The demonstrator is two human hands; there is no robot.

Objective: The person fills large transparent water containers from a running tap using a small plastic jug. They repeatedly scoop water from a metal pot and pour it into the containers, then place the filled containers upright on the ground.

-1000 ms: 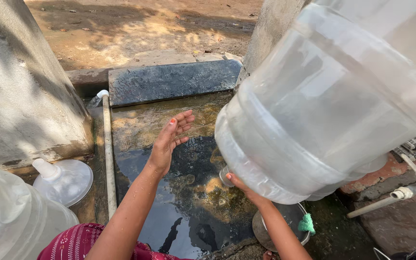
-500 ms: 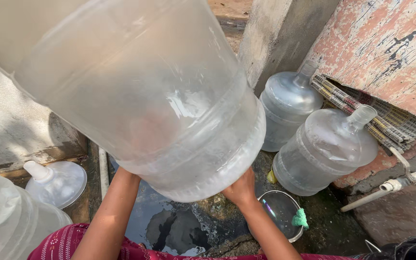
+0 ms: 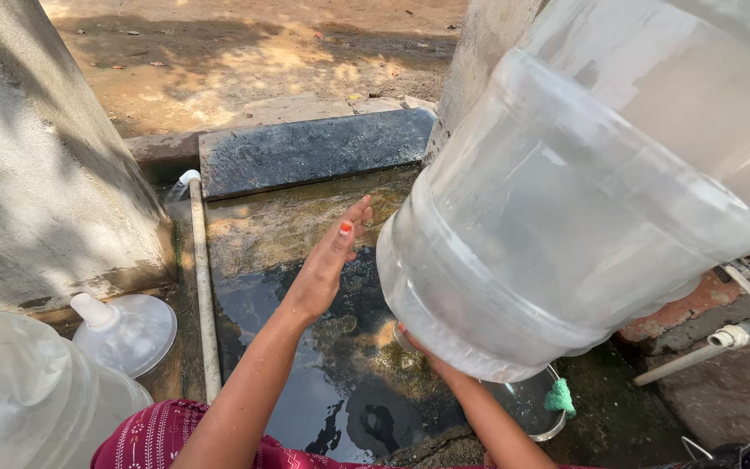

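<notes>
Here, a large clear water jug [image 3: 583, 191] fills the frame from about 1 to 4 o'clock, tilted with its flat base pointing down toward 7 o'clock. The right hand [image 3: 418, 343] sits under that base at its lowest edge, touching it from below; most of the hand is hidden by the plastic, so how its grip is set I cannot tell beyond the contact. The left hand [image 3: 327, 265] is free of the jug, just to its 9 o'clock side, its grip spread flat and open with fingers straight and nothing in it, hovering above the wet floor.

Beneath both arms lies a shallow puddle [image 3: 323, 382] on a stained concrete slab, dark and reflective. A thin white pipe [image 3: 201, 295] runs along the slab's 9 o'clock edge, ending in a bend near the top. A dark stone block [image 3: 314, 152] lies across the slab's far end at 12 o'clock. At 8 o'clock a second clear jug [image 3: 128, 330] lies on its side, neck upward, and part of another jug [image 3: 28, 399] fills the corner at 7 o'clock. At 5 o'clock a round metal bowl [image 3: 531, 408] sits on the ground with a green scrub pad [image 3: 559, 397] on its rim. A white pipe joint [image 3: 740, 334] shows at 4 o'clock.
</notes>
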